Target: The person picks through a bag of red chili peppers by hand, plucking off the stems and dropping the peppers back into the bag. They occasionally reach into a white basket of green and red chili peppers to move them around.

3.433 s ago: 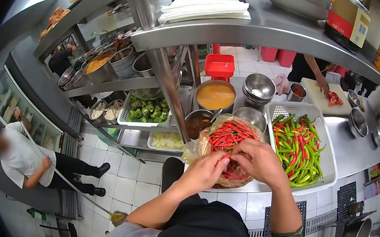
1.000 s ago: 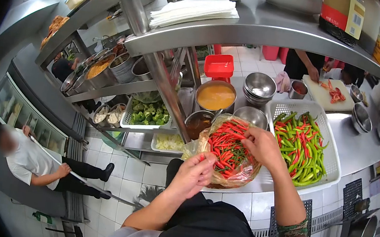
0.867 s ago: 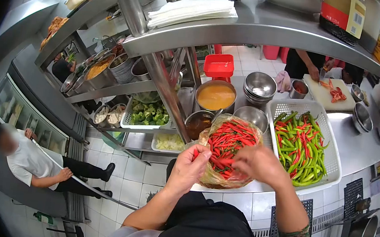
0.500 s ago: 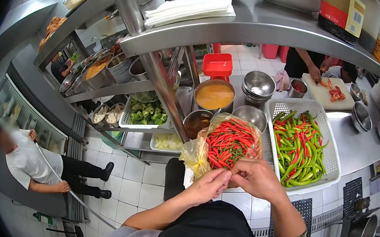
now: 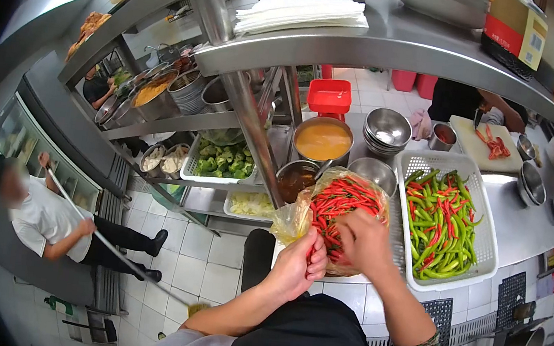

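Left fingers [image 5: 316,265]: curled shut in the left hand [image 5: 294,265], just beside the bag's near left edge, with slim red chillies showing between thumb and fist; how many could not be told.
Right fingers: bent down over the bag's mouth, the right hand [image 5: 368,241] blurred by motion; whether they pinched a chilli could not be told.
Bag: a clear, yellowish plastic bag [image 5: 290,222], mouth open and full of slim red chillies [image 5: 348,195], stood in front of the person at the near edge of the steel counter [image 5: 524,218].
Right of the bag: a white perforated plastic basket [image 5: 487,231] of long green and red peppers [image 5: 445,226].
Beyond the bag: a round steel bowl [image 5: 374,173] just behind it, and a deep steel pot [image 5: 345,159] of orange liquid farther off.
Good handling: a fist firm enough to keep the chillies in, yet not crushing them, seemed right. Light fingertip pinches from the top of the heap looked safer than digging, which could have snapped pods or dragged the thin plastic. Keeping both hands close together over the mouth would have let any dropped chilli land inside.
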